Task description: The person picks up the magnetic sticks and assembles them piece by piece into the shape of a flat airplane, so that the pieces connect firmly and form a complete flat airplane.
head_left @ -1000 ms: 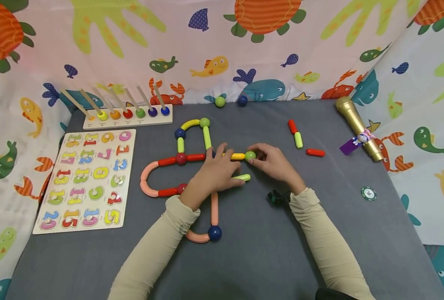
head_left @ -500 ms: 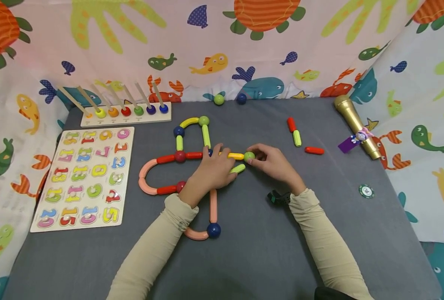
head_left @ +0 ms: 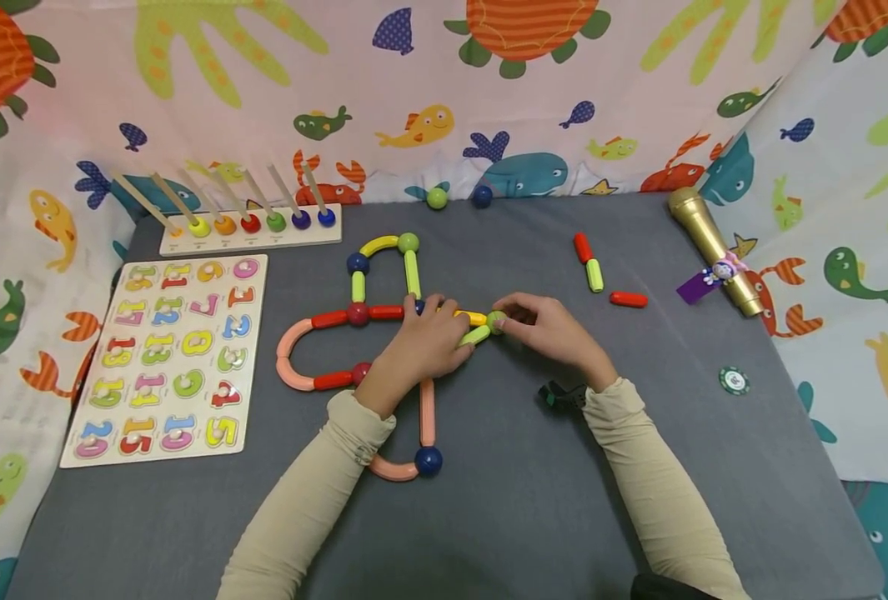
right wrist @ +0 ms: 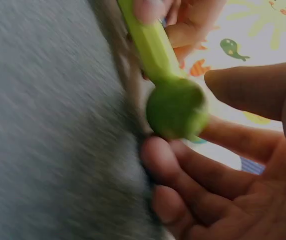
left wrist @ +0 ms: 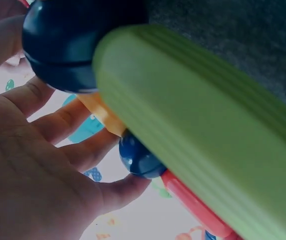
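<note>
A figure of magnetic rods and balls lies on the grey cloth. My left hand point(head_left: 424, 342) bends over its middle, covering part of it, and pinches a light-green rod point(head_left: 476, 336), the thumb lying along it. Fingertips of that hand reach a navy ball point(left wrist: 139, 156) in the left wrist view. My right hand point(head_left: 552, 333) holds a green ball point(head_left: 495, 322) by its fingertips. At this ball the ends of the light-green rod and a yellow rod point(head_left: 474, 317) come together in a narrow V. Red rods point(head_left: 329, 319) and pink curved pieces point(head_left: 286, 358) form loops leftward.
Loose red and green rods point(head_left: 628, 299) lie at the right, near a gold microphone point(head_left: 714, 250) and a poker chip point(head_left: 734, 381). A number puzzle board point(head_left: 256, 350) and a peg stacker point(head_left: 252, 238) stand left. Spare balls point(head_left: 437, 198) rest at the back.
The light-green rod has swung up and its tip now meets the green ball. My right hand has moved the ball slightly down and left. The left hand has shifted a little.
</note>
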`<state>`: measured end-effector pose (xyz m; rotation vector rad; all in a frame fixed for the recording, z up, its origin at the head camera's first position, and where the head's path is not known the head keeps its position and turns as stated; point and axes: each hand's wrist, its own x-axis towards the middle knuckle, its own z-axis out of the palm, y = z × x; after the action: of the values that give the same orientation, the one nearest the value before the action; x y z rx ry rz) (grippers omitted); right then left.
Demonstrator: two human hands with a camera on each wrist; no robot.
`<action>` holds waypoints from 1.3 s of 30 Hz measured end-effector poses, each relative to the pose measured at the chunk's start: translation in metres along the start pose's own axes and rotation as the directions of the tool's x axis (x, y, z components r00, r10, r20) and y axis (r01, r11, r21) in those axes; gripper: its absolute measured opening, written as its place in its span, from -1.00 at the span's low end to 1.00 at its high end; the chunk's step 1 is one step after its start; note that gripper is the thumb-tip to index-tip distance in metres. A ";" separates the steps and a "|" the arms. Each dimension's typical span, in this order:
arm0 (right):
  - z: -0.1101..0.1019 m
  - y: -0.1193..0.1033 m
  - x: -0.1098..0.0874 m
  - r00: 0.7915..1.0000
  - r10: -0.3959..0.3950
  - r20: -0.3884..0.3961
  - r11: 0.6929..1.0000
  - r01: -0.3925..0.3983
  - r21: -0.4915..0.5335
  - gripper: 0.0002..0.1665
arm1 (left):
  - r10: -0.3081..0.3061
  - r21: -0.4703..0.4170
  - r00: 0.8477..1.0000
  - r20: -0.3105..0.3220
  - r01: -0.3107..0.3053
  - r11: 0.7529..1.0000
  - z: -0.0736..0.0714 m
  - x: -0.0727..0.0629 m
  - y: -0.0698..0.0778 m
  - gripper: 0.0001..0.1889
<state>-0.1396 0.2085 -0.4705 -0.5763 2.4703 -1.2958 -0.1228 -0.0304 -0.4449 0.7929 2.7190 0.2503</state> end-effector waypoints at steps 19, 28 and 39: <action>-0.080 0.007 0.055 0.865 0.160 -0.475 0.735 -0.425 -0.528 -0.57 | 0.004 0.008 1.000 0.031 -0.005 1.000 0.005 0.004 0.009 -0.57; -0.081 0.042 0.044 0.910 0.123 -0.397 0.877 -0.287 -0.385 -0.73 | 0.001 0.021 1.000 0.028 -0.002 1.000 0.004 0.002 0.002 -0.61; -0.039 0.009 0.026 0.979 0.201 0.042 0.966 -0.205 0.155 -0.57 | -0.015 0.000 0.999 0.034 0.015 1.000 0.001 0.002 0.001 -0.58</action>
<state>-0.1806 0.2285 -0.4583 -0.2902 2.3075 -1.3757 -0.1233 -0.0281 -0.4455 0.7695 2.6923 0.2317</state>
